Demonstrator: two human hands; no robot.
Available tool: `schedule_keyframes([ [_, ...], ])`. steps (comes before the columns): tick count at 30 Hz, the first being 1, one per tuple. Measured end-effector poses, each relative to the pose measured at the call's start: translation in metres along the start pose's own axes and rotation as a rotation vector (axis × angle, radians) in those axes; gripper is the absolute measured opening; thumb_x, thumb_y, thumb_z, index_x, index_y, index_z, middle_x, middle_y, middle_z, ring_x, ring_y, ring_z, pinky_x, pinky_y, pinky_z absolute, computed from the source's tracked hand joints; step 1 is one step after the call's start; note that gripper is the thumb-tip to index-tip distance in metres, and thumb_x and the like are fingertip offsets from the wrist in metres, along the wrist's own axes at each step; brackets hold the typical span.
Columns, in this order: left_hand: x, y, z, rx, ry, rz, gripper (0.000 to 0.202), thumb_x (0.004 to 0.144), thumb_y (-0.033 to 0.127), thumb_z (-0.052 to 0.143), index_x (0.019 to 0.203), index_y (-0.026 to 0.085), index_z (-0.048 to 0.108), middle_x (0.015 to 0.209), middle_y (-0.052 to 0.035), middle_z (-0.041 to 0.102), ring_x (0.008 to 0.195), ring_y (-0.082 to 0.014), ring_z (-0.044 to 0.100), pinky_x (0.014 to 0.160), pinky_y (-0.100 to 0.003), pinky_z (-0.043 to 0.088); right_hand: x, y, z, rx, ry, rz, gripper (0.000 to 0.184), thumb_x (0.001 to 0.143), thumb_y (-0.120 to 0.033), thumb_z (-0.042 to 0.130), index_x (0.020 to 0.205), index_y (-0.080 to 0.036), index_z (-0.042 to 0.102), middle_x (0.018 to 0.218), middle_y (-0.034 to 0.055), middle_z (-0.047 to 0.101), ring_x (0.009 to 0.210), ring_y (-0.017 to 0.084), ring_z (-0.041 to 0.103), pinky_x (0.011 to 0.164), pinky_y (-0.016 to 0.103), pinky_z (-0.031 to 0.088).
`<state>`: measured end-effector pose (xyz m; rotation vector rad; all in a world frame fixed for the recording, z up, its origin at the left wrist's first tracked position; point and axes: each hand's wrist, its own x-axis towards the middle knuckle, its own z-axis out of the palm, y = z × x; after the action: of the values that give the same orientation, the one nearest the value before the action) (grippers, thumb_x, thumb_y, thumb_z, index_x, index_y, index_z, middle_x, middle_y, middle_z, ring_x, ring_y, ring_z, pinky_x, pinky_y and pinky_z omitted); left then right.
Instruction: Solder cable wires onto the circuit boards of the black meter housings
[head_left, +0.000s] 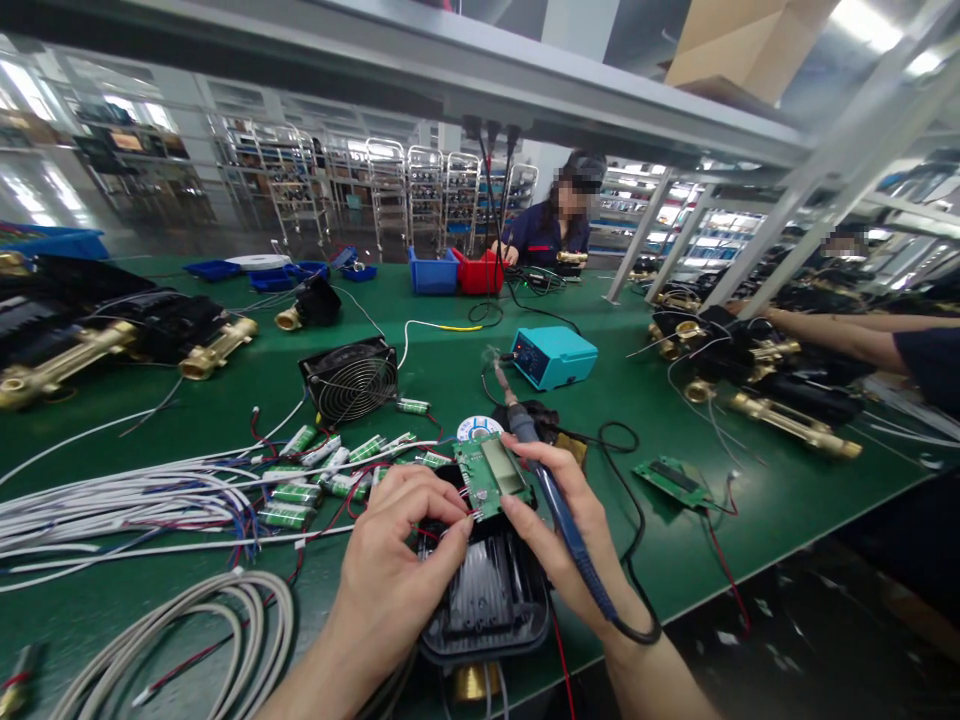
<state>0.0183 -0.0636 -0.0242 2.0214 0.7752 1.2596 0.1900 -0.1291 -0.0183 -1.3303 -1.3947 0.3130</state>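
My left hand [397,560] is closed in a pinch at the lower left edge of a small green circuit board [491,476] with a grey display, touching thin red wires there. My right hand [559,530] steadies the board's right side with its fingertips and grips a blue-handled soldering iron [559,500], whose tip points up and away from the board. The board sits over a black ribbed housing [487,600] with a brass fitting [474,682] at the table's near edge.
A teal soldering station [553,356], a black fan [351,380], green capacitors [296,492] with white wire bundles [112,500], a second circuit board [671,480], and black-and-brass pump units [757,375] lie on the green table [187,400]. One person sits opposite; another's arm [847,335] reaches in at right.
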Motion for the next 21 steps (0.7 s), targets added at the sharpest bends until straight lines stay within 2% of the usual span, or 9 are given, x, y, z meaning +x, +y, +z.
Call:
schedule_keyframes([
  [4,0.0,-0.002,-0.007,-0.001,-0.031,0.029,0.014,0.084,0.015,0.067,0.072,0.024,0.069,0.081,-0.0004,0.073,0.088,-0.0204,0.064,0.084,-0.035,0.048,0.0,0.002,0.001,0.028,-0.033,0.03,0.033,0.09,-0.024,0.065,0.122,-0.027,0.058,0.129,0.005,0.068,0.116,0.02,0.066,0.093,0.031,0.056],
  [7,0.002,-0.002,-0.021,0.028,-0.025,-0.01,0.009,0.076,0.02,0.075,0.083,0.026,0.075,0.091,-0.002,0.074,0.094,-0.0238,0.066,0.085,-0.037,0.05,-0.001,0.003,0.0,0.002,-0.037,0.029,0.033,0.09,-0.024,0.064,0.122,-0.026,0.058,0.129,0.0059,0.068,0.113,0.02,0.068,0.089,0.031,0.057],
  [10,0.005,-0.002,-0.035,0.029,-0.093,-0.109,0.01,0.072,0.023,0.077,0.081,0.027,0.076,0.082,-0.0016,0.073,0.08,-0.0232,0.068,0.072,-0.033,0.053,-0.001,0.002,-0.001,-0.016,-0.038,0.032,0.033,0.09,-0.025,0.064,0.122,-0.026,0.059,0.129,0.0057,0.068,0.11,0.02,0.069,0.087,0.03,0.057],
  [12,0.007,-0.002,-0.041,0.0,-0.194,-0.14,0.005,0.075,0.024,0.073,0.072,0.026,0.076,0.072,-0.0011,0.072,0.069,-0.0212,0.068,0.065,-0.031,0.053,-0.001,0.002,-0.001,-0.021,-0.034,0.031,0.033,0.09,-0.025,0.065,0.122,-0.026,0.059,0.128,0.0053,0.069,0.109,0.02,0.069,0.087,0.031,0.057],
  [14,0.008,-0.003,-0.043,-0.026,-0.251,-0.151,0.014,0.079,0.026,0.07,0.066,0.026,0.075,0.067,-0.0011,0.071,0.064,-0.02,0.068,0.062,-0.029,0.052,-0.001,0.002,-0.001,-0.02,-0.031,0.031,0.033,0.09,-0.025,0.065,0.122,-0.027,0.059,0.127,0.0053,0.069,0.107,0.02,0.07,0.086,0.031,0.057],
  [16,0.007,-0.004,-0.043,-0.035,-0.233,-0.162,0.016,0.08,0.027,0.07,0.066,0.026,0.076,0.066,-0.001,0.071,0.064,-0.0197,0.067,0.062,-0.029,0.052,0.0,0.002,0.0,-0.014,-0.029,0.028,0.033,0.09,-0.025,0.065,0.122,-0.027,0.059,0.126,0.0053,0.069,0.107,0.02,0.07,0.086,0.03,0.057],
  [21,0.002,0.001,-0.033,-0.153,-0.056,-0.153,0.014,0.082,0.022,0.068,0.07,0.027,0.074,0.081,-0.001,0.077,0.079,-0.0199,0.071,0.07,-0.027,0.055,-0.001,0.003,0.001,-0.025,-0.03,0.016,0.034,0.09,-0.024,0.065,0.123,-0.026,0.059,0.127,0.0058,0.068,0.11,0.021,0.069,0.087,0.03,0.057],
])
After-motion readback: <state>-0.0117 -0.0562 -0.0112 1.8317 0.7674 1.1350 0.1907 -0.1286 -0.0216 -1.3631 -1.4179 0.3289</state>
